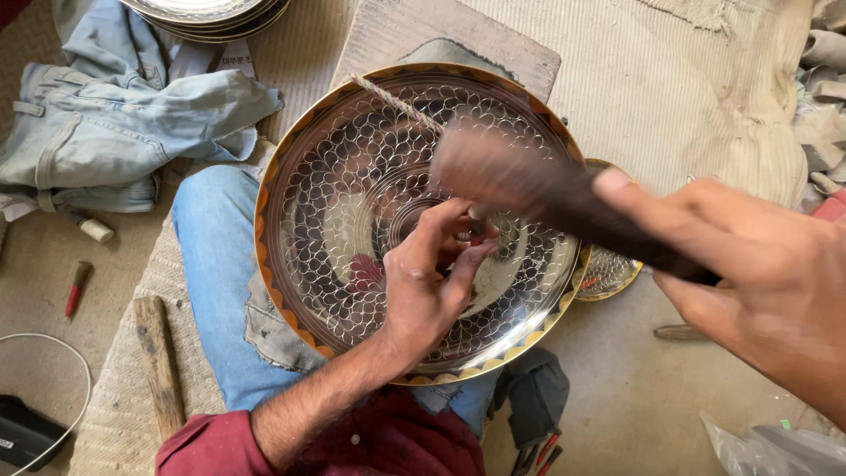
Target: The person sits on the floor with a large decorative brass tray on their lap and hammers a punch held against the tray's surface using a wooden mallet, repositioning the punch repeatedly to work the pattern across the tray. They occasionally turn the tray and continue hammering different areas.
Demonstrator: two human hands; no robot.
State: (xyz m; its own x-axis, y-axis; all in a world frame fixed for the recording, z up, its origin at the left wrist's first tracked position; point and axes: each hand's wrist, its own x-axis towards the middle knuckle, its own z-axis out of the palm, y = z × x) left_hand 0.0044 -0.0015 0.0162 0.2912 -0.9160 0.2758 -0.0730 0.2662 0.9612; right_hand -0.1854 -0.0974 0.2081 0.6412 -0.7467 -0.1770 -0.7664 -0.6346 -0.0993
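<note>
A large round metal plate [335,220] with an engraved scale pattern and an orange-and-dark rim rests on my lap, over a wooden block [493,44]. My left hand [432,278] sits on the plate's middle, fingers pinched around a small punch tool that is mostly hidden. My right hand [758,282] is shut on a dark wooden mallet [546,194], blurred with motion, its head just above the left fingers.
A smaller engraved plate [612,269] peeks out behind the big one. Stacked plates [211,13] and denim cloth [97,123] lie at the top left. A wooden stick [159,361], a red-handled tool [77,286] and a white cable [62,353] lie at the left.
</note>
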